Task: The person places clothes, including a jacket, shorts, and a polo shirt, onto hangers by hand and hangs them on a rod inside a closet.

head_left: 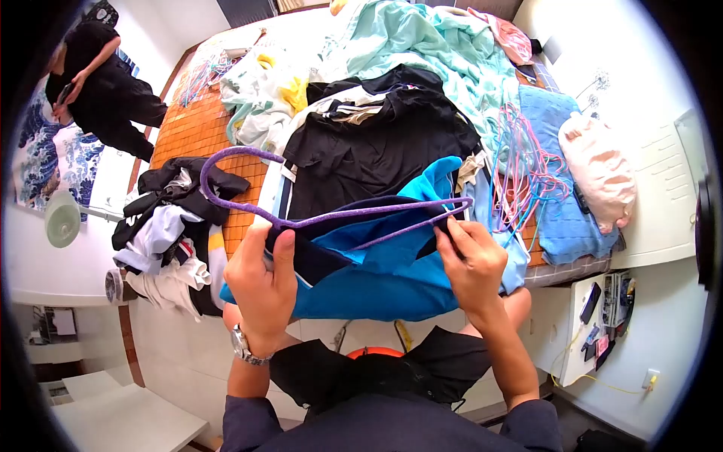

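Note:
A purple velvety clothes hanger (248, 203) is held level in front of me, its hook pointing left. My left hand (260, 286) is closed on it near the base of the hook, thumb up, and dark cloth hangs by the fingers. At the hanger's far right end, my right hand (473, 262) pinches the edge of a blue and navy garment (361, 290). The hanger's right arm lies across the garment's opening, and the garment drapes over my lap. Beyond it a black T-shirt (354, 162) lies spread on a pile of clothes.
A heap of clothes (169, 226) sits at the left. Tangled pink and blue hangers (523, 181) lie on the right beside a blue pillow (561, 151) and a pale pink bundle (599, 169). Mint bedding (422, 45) covers the back. Another person (102, 83) stands at far left.

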The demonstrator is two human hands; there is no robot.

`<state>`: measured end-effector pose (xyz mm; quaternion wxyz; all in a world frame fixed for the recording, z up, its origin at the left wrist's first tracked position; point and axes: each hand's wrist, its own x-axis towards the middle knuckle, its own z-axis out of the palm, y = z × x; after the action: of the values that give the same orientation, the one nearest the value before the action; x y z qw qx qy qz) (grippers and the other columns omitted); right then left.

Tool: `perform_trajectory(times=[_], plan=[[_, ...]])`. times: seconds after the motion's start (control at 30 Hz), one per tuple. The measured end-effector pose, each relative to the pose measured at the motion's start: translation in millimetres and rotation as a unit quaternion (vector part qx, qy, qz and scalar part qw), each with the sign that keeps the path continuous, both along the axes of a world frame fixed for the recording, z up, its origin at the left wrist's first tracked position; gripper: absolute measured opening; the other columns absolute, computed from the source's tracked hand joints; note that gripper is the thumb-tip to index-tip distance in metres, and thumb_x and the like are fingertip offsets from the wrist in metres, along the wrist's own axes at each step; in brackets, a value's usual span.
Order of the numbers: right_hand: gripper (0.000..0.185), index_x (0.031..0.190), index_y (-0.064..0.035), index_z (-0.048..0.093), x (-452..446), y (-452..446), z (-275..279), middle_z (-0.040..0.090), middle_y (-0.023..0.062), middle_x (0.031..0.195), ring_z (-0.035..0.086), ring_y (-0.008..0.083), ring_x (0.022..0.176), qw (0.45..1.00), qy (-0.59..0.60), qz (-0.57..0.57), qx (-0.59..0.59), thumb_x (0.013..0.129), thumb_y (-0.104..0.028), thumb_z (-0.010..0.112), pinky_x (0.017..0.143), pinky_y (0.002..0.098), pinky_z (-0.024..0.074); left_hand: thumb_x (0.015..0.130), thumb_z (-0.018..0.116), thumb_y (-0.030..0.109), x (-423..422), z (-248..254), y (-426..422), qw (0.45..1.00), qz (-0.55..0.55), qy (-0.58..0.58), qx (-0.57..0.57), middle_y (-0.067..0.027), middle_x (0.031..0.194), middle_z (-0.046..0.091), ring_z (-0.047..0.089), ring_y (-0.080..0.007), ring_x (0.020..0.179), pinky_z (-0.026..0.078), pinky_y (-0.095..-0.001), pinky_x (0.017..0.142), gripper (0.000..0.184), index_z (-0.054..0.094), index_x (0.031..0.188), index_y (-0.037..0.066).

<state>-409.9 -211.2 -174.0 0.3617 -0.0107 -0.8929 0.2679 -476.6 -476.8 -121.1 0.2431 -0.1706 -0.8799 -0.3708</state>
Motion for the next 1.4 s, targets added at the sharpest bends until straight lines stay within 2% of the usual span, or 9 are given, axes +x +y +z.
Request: perform_trajectory(times=[0.1, 0.17, 0.23, 0.57, 0.77, 0.83, 1.0, 1.2, 1.4], plan=[[0.017, 0.1, 0.0028, 0.074, 9.7, 4.4, 14.2, 0.07, 0.0061, 0.078, 0.062, 0.012, 0.06, 0.977, -0.068, 0.009, -0.201, 0.083, -0.002, 0.076, 0.055, 0.0243, 0.047, 0.098, 0.067, 0.024, 1.4, 4.9, -7.0, 0.999, -0.021, -0.026, 0.012, -0.011, 0.066, 0.056, 0.046, -0.0204, 0.049, 0.031, -0.0324, 0.047, 0.024, 0.063, 0.096, 0.001], [0.017, 0.102, 0.0047, 0.074, 10.7, 9.7, 18.7, 0.068, 0.0, 0.075, 0.059, 0.0048, 0.062, 0.894, -0.099, 0.008, -0.436, 0.088, -0.005, 0.072, 0.053, 0.0196, 0.0443, 0.098, 0.067, 0.024, 0.9, 0.9, -17.4, 0.998, -0.036, -0.036, 0.029, -0.0112, 0.066, 0.056, 0.047, -0.0215, 0.049, 0.032, -0.0324, 0.047, 0.024, 0.062, 0.095, 0.001], [0.02, 0.106, 0.0029, 0.075, 10.8, 24.5, 30.2, 0.068, 0.0006, 0.075, 0.056, 0.0041, 0.058, 0.844, -0.129, 0.014, -0.521, 0.089, -0.006, 0.07, 0.051, 0.0182, 0.0419, 0.098, 0.068, 0.023, 0.7, -0.9, -25.2, 0.997, -0.051, -0.048, 0.043, -0.0115, 0.066, 0.055, 0.047, -0.0225, 0.049, 0.033, -0.0325, 0.046, 0.024, 0.062, 0.094, 0.0], [0.028, 0.114, 0.006, 0.071, 15.4, 12.1, 62.2, 0.067, 0.0037, 0.076, 0.053, 0.0057, 0.05, 0.78, -0.14, 0.079, -0.605, 0.088, -0.006, 0.068, 0.044, 0.0201, 0.0411, 0.091, 0.075, 0.022, 4.9, -6.0, -24.1, 0.993, -0.057, 0.077, -0.063, -0.0123, 0.07, 0.059, 0.056, -0.027, 0.055, 0.042, -0.0341, 0.049, 0.024, 0.062, 0.089, 0.001], [0.031, 0.122, -0.0008, 0.071, 19.5, -24.9, 91.1, 0.068, 0.0009, 0.08, 0.057, 0.0026, 0.06, 0.831, -0.285, 0.15, -0.453, 0.091, -0.004, 0.069, 0.051, 0.0182, 0.0463, 0.084, 0.081, 0.023, 9.3, 2.0, 8.7, 0.974, -0.21, 0.07, -0.057, -0.011, 0.074, 0.064, 0.063, -0.0271, 0.061, 0.049, -0.0353, 0.053, 0.027, 0.065, 0.091, 0.003], [0.035, 0.124, -0.0022, 0.07, 15.5, -32.2, 81.5, 0.067, 0.0025, 0.077, 0.058, 0.0052, 0.061, 0.904, -0.198, 0.237, -0.295, 0.089, -0.006, 0.073, 0.055, 0.0211, 0.0471, 0.083, 0.081, 0.026, 13.7, 4.8, 15.8, 0.968, -0.24, 0.016, -0.071, -0.011, 0.076, 0.067, 0.066, -0.0268, 0.063, 0.051, -0.0341, 0.055, 0.029, 0.067, 0.094, 0.004], [0.051, 0.127, -0.0036, 0.067, 22.8, -1.4, 112.6, 0.06, 0.0146, 0.121, 0.057, 0.0319, 0.11, 0.972, -0.137, 0.191, -0.018, 0.079, -0.014, 0.078, 0.097, 0.0398, 0.0433, 0.087, 0.078, 0.028, 8.7, 16.9, 7.4, 0.984, -0.172, -0.027, 0.035, -0.01, 0.068, 0.064, 0.061, -0.0258, 0.055, 0.045, -0.0319, 0.05, 0.026, 0.068, 0.09, 0.004], [0.026, 0.107, -0.0054, 0.068, 26.2, 4.6, 73.2, 0.066, 0.0131, 0.088, 0.063, 0.0333, 0.081, 0.981, -0.111, 0.155, 0.03, 0.081, -0.005, 0.073, 0.075, 0.0421, 0.0468, 0.088, 0.077, 0.028, 11.0, 27.0, 15.2, 0.982, -0.185, -0.027, 0.027, -0.01, 0.066, 0.061, 0.061, -0.0254, 0.055, 0.045, -0.0325, 0.05, 0.026, 0.066, 0.09, 0.004], [0.027, 0.104, -0.0032, 0.065, 16.9, -16.6, 67.4, 0.063, 0.0142, 0.083, 0.061, 0.0365, 0.076, 0.971, -0.063, 0.231, -0.003, 0.078, -0.006, 0.072, 0.067, 0.0448, 0.0469, 0.088, 0.076, 0.028, 20.4, 15.7, 48.1, 0.961, -0.27, 0.055, -0.033, -0.0068, 0.071, 0.06, 0.062, -0.0255, 0.062, 0.048, -0.0361, 0.053, 0.027, 0.063, 0.097, 0.005]])
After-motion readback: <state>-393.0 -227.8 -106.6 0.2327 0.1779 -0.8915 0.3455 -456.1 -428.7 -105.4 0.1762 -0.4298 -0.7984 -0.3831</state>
